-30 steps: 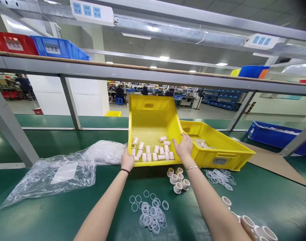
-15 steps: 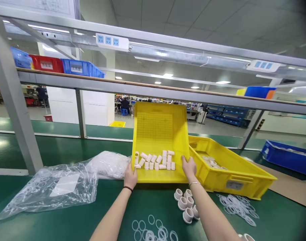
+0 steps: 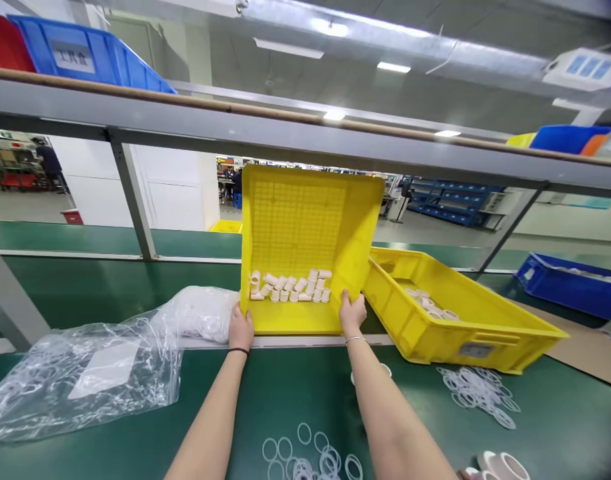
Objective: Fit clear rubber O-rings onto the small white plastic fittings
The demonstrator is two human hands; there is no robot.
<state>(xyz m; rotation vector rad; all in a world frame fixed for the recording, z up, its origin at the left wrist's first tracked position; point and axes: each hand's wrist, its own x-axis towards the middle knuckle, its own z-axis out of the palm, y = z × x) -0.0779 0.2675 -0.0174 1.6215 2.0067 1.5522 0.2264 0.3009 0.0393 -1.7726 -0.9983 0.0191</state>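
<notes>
Far left, low in the frame: a clear bag [image 3: 80, 370] of thin rings, lying flat on the green table [image 3: 45, 460].

Left hand [image 3: 241, 328] gripping the near left corner of the yellow bin [image 3: 305, 220], just left of middle; fingers [image 3: 237, 312] curled shut round the rim. Bin tipped up high, far edge near the shelf rail, near edge low by the table.

Small white tubes [image 3: 290, 287] piled at the low near wall, mid frame. Best to keep both corners level, so nothing rolls to one side. Tip slowly, not in a jerk, or tubes could hop over the low wall.

Right hand [image 3: 352, 313] gripping the near right corner, fingers wrapped tight on the rim too. Keep thumbs clear of the tubes.

Below, bottom middle: loose rings [image 3: 313, 457] on the table. Mind not to spill onto these.

Right of middle: second bin [image 3: 485, 333], flat on the table, just beside the tipped one, with a few white parts inside. More rings [image 3: 478, 393] in front of it. Blue bin [image 3: 570, 283] far right.
</notes>
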